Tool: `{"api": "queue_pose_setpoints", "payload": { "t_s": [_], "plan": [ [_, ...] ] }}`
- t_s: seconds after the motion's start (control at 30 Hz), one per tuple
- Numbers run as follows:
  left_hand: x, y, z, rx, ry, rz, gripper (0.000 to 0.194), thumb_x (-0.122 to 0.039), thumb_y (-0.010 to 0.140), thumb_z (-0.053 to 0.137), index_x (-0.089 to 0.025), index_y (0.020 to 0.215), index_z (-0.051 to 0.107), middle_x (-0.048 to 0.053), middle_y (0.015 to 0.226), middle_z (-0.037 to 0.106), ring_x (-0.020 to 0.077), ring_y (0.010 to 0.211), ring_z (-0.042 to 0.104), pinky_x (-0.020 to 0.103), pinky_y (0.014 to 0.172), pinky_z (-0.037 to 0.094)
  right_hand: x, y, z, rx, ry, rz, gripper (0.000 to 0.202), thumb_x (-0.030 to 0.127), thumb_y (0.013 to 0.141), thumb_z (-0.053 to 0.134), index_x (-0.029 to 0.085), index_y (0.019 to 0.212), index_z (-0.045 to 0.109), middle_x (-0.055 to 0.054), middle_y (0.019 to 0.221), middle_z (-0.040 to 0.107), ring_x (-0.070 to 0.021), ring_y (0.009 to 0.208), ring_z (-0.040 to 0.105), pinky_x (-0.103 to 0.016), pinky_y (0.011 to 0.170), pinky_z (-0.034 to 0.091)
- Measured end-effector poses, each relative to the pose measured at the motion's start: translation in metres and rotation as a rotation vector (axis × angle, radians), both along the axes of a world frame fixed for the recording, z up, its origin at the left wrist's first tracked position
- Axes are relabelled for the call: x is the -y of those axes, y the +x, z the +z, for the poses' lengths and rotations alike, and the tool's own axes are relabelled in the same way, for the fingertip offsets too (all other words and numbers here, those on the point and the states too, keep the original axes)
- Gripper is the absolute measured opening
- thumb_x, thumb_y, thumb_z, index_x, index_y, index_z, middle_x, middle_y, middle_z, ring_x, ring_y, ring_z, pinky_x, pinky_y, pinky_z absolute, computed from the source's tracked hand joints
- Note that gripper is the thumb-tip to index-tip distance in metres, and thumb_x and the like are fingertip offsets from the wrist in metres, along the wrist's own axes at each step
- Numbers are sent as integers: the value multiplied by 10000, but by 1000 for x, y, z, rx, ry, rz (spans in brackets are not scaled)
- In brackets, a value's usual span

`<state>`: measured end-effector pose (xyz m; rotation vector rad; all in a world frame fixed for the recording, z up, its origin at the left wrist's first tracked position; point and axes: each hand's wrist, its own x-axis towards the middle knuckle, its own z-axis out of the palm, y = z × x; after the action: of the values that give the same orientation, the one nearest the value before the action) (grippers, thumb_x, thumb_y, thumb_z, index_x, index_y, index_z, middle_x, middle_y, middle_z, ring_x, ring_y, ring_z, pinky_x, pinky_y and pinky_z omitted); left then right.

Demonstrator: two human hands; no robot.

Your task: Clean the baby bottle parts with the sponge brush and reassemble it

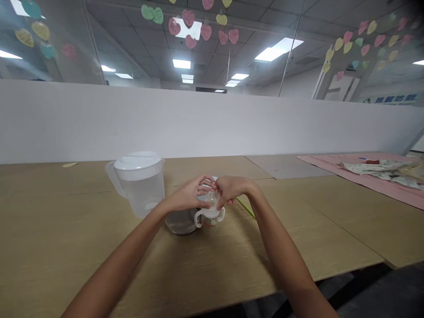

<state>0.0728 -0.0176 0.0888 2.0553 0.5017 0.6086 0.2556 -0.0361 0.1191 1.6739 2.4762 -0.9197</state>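
Note:
A small clear baby bottle [211, 215] with two white side handles stands upright on the table in front of me. My left hand [196, 193] curls around its clear top from the left, thumb low near the white collar. From the right, my right hand [229, 190] grips the same top, its fingertips bent down against it. Between them the hands partly cover the top, and something pale shows behind them. A round grey metal dish [181, 222] lies just left of the bottle, partly hidden by my left forearm.
A translucent white-lidded pitcher [141, 185] stands on the left. A thin yellow-green strip [245, 207] lies behind my right wrist. At the far right, a pink cloth [326, 165] bears several packets [374, 168]. A white partition [205, 121] borders the table's back.

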Motion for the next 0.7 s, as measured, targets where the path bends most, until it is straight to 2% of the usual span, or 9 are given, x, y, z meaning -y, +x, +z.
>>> {"api": "queue_pose_setpoints", "payload": {
  "t_s": [0.1,0.13,0.17,0.23,0.33,0.4,0.5,0.6,0.7],
  "plan": [
    [8,-4,-27,164,-3,83,830,-223,584,754,-270,1284,311,105,1396,319,236,1262,366,379,1006,365,1,1,0,-48,-32,-12,402,395,490,773,117,707,578,26,513,544,-115,493,548,-196,442,447],
    [12,-5,-37,203,35,140,824,-256,615,738,-265,1308,293,106,1422,278,245,1296,308,384,1030,336,3,3,1,-63,-41,-16,451,405,478,778,113,769,593,21,538,557,-121,499,555,-201,438,451],
    [15,-5,-48,223,74,198,802,-286,651,714,-256,1326,282,107,1425,278,252,1307,286,394,1047,310,5,4,3,-76,-46,-22,512,407,471,782,111,848,600,15,568,573,-125,499,561,-205,433,451],
    [22,-3,-68,224,133,327,785,-334,667,696,-245,1336,295,107,1382,358,280,1274,336,424,1047,297,12,7,7,-106,-30,-30,636,397,477,782,111,1009,582,-8,661,614,-121,495,565,-207,430,444],
    [33,6,-90,194,166,463,813,-372,632,716,-230,1326,317,115,1316,435,310,1200,419,451,1005,337,23,9,13,-164,96,-1,702,368,506,771,146,1133,547,-51,894,635,-103,545,576,-201,465,439],
    [39,11,-97,237,142,485,851,-366,638,715,-240,1346,261,115,1318,430,291,1184,439,443,985,361,27,5,13,-177,220,50,682,348,525,761,178,1148,546,-52,996,610,-109,632,586,-198,510,441],
    [48,18,-101,339,74,476,835,-336,689,679,-262,1361,188,108,1335,411,249,1165,466,408,965,390,29,-7,9,-111,368,114,559,328,552,744,214,1078,589,-23,950,613,-130,707,572,-204,544,413],
    [54,20,-104,349,66,503,728,-325,730,638,-248,1336,241,96,1294,455,231,1149,479,376,960,396,29,-14,0,-58,439,111,370,340,592,714,209,931,641,-11,823,621,-146,695,550,-218,530,371],
    [56,21,-108,352,40,549,663,-337,744,616,-233,1313,293,93,1257,491,233,1129,494,358,909,434,29,-10,-17,-210,449,123,328,389,635,686,212,907,643,-5,805,623,-151,717,548,-224,558,381]
  ]
}}
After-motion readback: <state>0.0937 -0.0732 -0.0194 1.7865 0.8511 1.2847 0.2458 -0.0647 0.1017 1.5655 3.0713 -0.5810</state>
